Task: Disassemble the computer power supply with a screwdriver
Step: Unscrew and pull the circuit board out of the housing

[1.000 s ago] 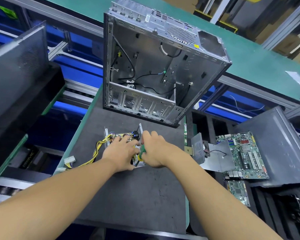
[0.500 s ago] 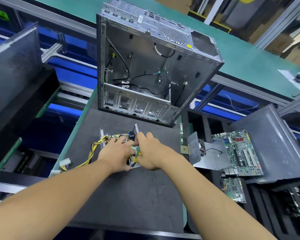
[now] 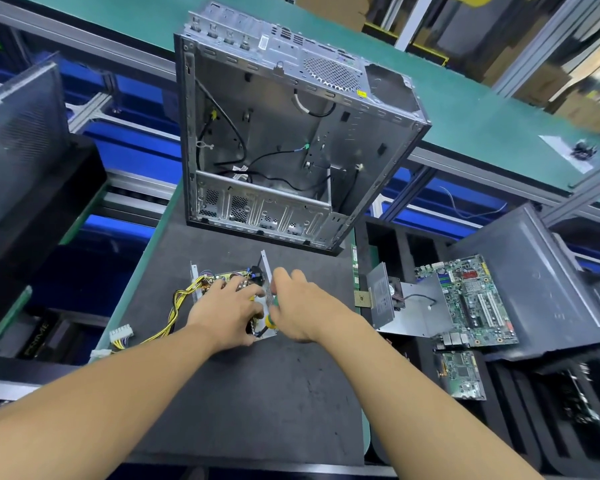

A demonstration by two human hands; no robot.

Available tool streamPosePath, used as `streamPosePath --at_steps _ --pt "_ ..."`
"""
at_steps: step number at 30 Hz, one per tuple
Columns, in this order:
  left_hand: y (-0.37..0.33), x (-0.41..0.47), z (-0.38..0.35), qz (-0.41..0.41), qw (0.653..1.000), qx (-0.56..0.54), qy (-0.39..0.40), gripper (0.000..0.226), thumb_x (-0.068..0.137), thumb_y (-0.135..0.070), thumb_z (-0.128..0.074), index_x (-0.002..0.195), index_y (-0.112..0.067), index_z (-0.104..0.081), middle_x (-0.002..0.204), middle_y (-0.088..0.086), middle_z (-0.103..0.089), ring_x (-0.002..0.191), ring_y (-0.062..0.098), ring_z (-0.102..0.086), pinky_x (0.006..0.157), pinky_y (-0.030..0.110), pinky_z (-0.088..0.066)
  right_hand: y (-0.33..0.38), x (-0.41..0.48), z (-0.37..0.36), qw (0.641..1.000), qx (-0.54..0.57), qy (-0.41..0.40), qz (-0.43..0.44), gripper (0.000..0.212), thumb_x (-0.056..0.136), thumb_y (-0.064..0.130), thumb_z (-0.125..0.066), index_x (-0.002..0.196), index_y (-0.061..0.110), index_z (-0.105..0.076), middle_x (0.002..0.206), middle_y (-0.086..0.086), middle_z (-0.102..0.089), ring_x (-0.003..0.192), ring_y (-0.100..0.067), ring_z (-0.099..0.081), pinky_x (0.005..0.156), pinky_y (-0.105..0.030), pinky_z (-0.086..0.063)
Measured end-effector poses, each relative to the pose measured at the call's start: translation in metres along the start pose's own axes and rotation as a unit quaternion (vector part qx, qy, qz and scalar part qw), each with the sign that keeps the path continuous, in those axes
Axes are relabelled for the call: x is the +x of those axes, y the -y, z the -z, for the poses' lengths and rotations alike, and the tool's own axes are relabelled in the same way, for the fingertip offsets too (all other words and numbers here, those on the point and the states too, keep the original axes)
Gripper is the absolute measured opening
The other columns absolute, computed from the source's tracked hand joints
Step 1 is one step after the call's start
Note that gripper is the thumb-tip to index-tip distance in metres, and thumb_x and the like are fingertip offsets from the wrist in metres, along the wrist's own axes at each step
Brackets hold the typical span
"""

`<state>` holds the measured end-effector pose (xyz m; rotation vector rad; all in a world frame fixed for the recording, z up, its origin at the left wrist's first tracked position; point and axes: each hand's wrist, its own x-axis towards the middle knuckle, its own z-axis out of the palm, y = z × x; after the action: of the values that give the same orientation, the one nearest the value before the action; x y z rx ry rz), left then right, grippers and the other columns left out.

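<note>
Your right hand [image 3: 302, 306] clamped the screwdriver [image 3: 270, 315], its axis slanting toward you into the near-right corner of the supply [image 3: 222, 276], which your left hand [image 3: 226, 306] gripped just beside it.

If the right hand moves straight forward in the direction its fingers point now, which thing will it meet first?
Most likely the power supply: the right hand, gripping the screwdriver, points at its upright metal side plate and seems close against it. Depth is unclear.
</note>
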<state>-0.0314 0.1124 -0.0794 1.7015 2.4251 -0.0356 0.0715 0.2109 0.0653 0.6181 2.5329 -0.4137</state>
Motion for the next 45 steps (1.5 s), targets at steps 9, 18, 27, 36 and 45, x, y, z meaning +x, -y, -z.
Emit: streamPosePath --at_steps 9,18,27,36,45 --pt "0.000 0.000 -0.001 0.005 1.000 -0.003 0.003 0.050 0.080 -0.066 -0.053 0.123 -0.041 -0.059 0.141 -0.019 -0.040 0.130 0.021 -0.032 0.104 0.037 -0.030 0.001 0.003 -0.007 0.989 -0.121 -0.062 -0.048 0.026 0.104 0.040 -0.032 0.099 0.015 -0.030 0.093 -0.007 -0.058 0.074 -0.030 -0.049 0.051 -0.032 -0.027" --pt "0.000 -0.001 0.000 0.005 1.000 -0.004 0.006 0.048 0.081 -0.066 -0.053 0.121 -0.041 -0.062 0.143 -0.018 -0.038 0.133 0.022 -0.031 0.104 0.039 -0.030 0.001 0.004 -0.004 1.000 -0.002 -0.002 -0.006 0.032 0.097 0.026 -0.049 0.124 0.014 -0.036 0.120 -0.010 -0.037 0.112 -0.033 -0.042 0.079 -0.042 -0.041" --pt "0.000 0.000 -0.001 0.002 1.000 0.003 0.007 0.047 0.081 -0.066 -0.054 0.118 -0.039 -0.064 0.144 -0.017 -0.037 0.133 0.023 -0.031 0.104 0.040 -0.030 -0.009 0.006 -0.003 0.999 0.007 -0.027 0.023 0.015 0.100 0.023 -0.042 0.111 0.013 -0.037 0.110 -0.009 -0.044 0.089 -0.031 -0.044 0.073 -0.039 -0.037" --pt "0.000 -0.001 -0.001 0.006 1.000 -0.015 0.008 0.049 0.080 -0.064 -0.056 0.122 -0.040 -0.061 0.143 -0.018 -0.039 0.134 0.023 -0.030 0.106 0.040 -0.030 -0.007 0.008 -0.008 0.998 -0.049 -0.049 -0.001 0.026 0.103 0.041 -0.035 0.101 0.015 -0.030 0.097 -0.009 -0.048 0.076 -0.032 -0.045 0.063 -0.039 -0.037" --pt "0.000 0.001 -0.002 0.005 1.000 -0.007 0.000 0.042 0.080 -0.062 -0.055 0.113 -0.039 -0.064 0.141 -0.016 -0.040 0.131 0.023 -0.032 0.103 0.039 -0.031 -0.008 0.009 -0.006 0.998 0.025 -0.021 0.059 0.024 0.094 0.026 -0.048 0.115 0.015 -0.041 0.115 -0.004 -0.045 0.107 -0.029 -0.042 0.077 -0.037 -0.036"
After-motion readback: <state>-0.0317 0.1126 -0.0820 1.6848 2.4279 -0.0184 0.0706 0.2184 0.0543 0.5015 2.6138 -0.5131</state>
